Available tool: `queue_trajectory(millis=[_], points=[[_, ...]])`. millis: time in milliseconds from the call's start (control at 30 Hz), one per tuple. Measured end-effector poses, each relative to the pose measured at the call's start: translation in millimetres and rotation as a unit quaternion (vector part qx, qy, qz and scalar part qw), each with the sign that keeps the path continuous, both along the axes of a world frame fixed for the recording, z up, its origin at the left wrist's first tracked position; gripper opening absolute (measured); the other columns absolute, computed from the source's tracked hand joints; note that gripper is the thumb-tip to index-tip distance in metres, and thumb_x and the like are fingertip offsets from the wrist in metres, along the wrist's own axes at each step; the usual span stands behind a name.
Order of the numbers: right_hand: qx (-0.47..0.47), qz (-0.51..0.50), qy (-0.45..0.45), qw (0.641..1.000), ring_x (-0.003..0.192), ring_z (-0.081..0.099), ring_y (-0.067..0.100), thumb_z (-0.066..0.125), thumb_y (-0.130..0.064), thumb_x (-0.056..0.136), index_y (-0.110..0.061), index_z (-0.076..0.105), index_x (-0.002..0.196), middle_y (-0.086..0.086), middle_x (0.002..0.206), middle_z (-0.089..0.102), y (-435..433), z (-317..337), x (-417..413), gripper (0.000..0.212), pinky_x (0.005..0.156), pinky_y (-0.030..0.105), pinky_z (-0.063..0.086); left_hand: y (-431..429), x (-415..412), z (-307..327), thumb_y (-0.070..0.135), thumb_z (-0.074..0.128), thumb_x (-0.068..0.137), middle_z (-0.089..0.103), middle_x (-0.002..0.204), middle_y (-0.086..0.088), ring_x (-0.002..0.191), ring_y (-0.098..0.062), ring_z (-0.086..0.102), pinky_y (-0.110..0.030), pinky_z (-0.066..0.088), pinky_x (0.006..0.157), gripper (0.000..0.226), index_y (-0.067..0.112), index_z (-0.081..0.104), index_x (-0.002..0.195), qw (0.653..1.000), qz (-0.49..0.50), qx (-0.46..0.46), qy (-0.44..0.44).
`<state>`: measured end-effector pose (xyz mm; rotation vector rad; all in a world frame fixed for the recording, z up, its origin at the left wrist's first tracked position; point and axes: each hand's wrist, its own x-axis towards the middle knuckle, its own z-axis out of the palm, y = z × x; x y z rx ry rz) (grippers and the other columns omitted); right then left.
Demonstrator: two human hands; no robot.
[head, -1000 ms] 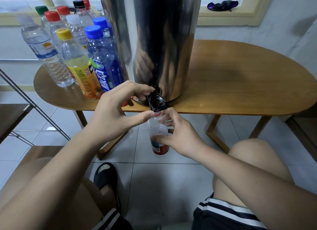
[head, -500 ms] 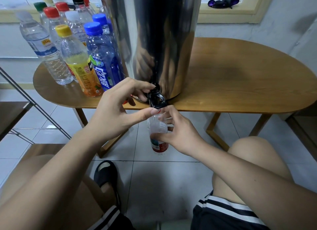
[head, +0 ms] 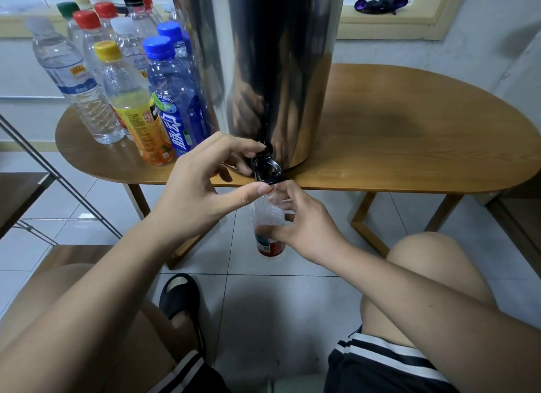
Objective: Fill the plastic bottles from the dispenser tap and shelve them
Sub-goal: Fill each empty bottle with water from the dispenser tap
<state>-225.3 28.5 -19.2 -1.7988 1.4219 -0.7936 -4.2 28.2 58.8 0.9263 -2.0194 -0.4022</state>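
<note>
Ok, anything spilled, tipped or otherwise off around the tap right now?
Nothing stands out. The right hand holds the bottle roughly upright, close under the tap, which the left hand grips. The capped bottles stand upright on the table; no puddle shows there or on the floor.

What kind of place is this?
Probably a home or dorm room: wooden table by a window sill, tiled floor, mixed drink bottles beside a steel dispenser.

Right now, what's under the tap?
A clear bottle with a red label, gripped by the right hand, neck just below the tap. The left hand on the tap hides the bottle mouth.
</note>
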Motion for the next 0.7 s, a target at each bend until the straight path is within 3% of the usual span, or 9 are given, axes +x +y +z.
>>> queue_trajectory(millis=[700], points=[[-0.002,0.003,0.003,1.0,0.12,0.061,0.002,0.094,-0.051,0.078,-0.037,0.049,0.143,-0.015,0.135,0.064,-0.4,0.3,-3.9,0.081,0.084,0.011,0.045,-0.4,-2.6,-1.8,0.039,0.083,0.097,0.065,0.113,-0.002,0.098,-0.026,0.072,-0.039,0.059,0.08,0.047,0.018,0.067,0.136,1.0,-0.002,-0.003,0.007]])
